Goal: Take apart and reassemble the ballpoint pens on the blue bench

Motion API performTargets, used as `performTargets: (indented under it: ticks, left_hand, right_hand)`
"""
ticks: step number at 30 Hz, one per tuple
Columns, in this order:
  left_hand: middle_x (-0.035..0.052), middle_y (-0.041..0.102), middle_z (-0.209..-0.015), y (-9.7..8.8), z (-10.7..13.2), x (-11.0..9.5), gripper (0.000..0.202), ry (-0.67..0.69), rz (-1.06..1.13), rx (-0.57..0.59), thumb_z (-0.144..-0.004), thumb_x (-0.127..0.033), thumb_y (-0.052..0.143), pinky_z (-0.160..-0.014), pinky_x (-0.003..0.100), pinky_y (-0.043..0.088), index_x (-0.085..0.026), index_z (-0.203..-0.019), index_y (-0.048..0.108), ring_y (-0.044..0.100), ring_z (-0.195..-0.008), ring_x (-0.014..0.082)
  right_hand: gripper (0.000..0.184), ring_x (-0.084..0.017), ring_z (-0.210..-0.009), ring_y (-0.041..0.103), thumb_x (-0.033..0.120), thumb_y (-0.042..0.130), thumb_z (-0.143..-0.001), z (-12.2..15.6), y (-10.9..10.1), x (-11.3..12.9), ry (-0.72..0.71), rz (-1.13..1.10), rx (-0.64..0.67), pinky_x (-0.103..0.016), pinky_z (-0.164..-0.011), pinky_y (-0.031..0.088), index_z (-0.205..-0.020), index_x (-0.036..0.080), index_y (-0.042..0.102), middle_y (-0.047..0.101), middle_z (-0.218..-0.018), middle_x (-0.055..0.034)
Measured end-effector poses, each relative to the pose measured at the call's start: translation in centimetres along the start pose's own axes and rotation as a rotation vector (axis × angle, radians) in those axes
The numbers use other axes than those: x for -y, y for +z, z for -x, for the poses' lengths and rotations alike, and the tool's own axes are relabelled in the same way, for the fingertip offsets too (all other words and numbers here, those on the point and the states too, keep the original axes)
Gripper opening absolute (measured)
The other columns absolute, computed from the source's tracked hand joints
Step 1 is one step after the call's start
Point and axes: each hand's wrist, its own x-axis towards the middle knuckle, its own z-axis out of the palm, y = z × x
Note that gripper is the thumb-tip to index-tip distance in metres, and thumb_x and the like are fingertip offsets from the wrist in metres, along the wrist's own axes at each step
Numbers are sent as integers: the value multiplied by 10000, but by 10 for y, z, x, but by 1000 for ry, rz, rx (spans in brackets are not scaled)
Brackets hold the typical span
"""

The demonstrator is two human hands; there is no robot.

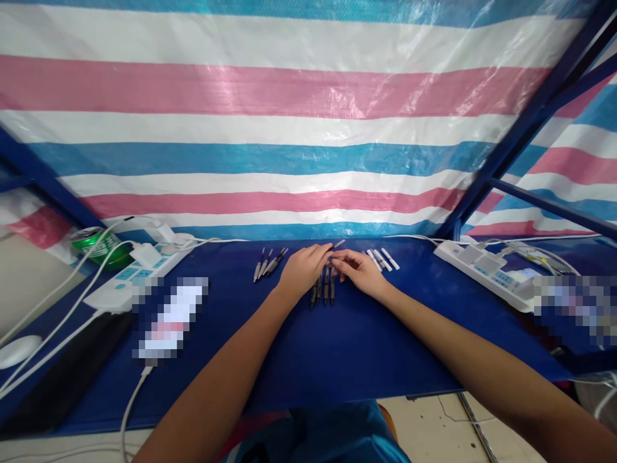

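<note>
From where I stand, the left hand (303, 270) and right hand (360, 272) meet above the middle of a blue table (347, 354), fingers curled inward and pinching a slim pen (339, 244) between them, its tip poking out past the knuckles. The fingers hide exactly how it is gripped. Just below the hands, a row of dark pens (322, 289) lies side by side. A fanned bunch of pens (268, 262) sits to the left, and a set of white tubes (380, 259) to the right, apparently kept apart so each kind stays within easy reach. A white power strip (482, 273) and its cables sit well off to the right, clear of the work, below a striped tarpaulin (260, 128).
</note>
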Motion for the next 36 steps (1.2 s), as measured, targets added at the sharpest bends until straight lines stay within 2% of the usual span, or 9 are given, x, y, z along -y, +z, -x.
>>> performTargets:
  ticks: [4, 9, 17, 29, 36]
  left_hand:
    - [117, 746, -1206, -5, -2, 0, 375, -66, 59, -14, -1136, -323, 373, -985, 370, 570, -182, -1355, 643, 712, -1122, 231]
    - [115, 717, -1127, -8, -2, -1, 364, -105, 69, 10, -1128, -322, 356, -985, 381, 562, -191, -1291, 654, 690, -1087, 233]
    - [105, 694, -1152, -7, -2, -1, 305, -83, 54, 50, -1112, -274, 386, -984, 363, 545, -194, -1243, 649, 667, -1096, 221]
    - [86, 704, -1130, -2, 2, 1, 282, -62, 51, 135, -1104, -276, 409, -939, 353, 553, -212, -1220, 658, 676, -1071, 218]
    - [86, 704, -1115, -3, 2, 2, 269, -94, 54, 133, -1100, -270, 409, -922, 348, 555, -212, -1180, 660, 678, -1046, 214]
  right_hand:
    - [395, -165, -700, 671, 536, 735, -934, 2, 2, 0, 10, 67, 0, -316, -616, 578, -1182, 229, 723, 767, -992, -59]
    - [376, -192, -760, 687, 562, 710, -946, 3, 2, -1, 11, 102, 21, -317, -617, 570, -1111, 225, 724, 747, -931, -55]
    - [375, -177, -682, 643, 578, 658, -983, 6, 0, 2, 5, 203, 80, -321, -647, 539, -956, 209, 713, 708, -803, -31]
    - [343, -193, -699, 670, 557, 647, -994, 8, 3, 4, -22, 245, 115, -332, -680, 542, -999, 222, 725, 735, -822, -37]
    - [377, -179, -652, 631, 585, 639, -991, 7, 2, 1, -10, 265, 114, -314, -638, 503, -974, 216, 719, 722, -787, -27]
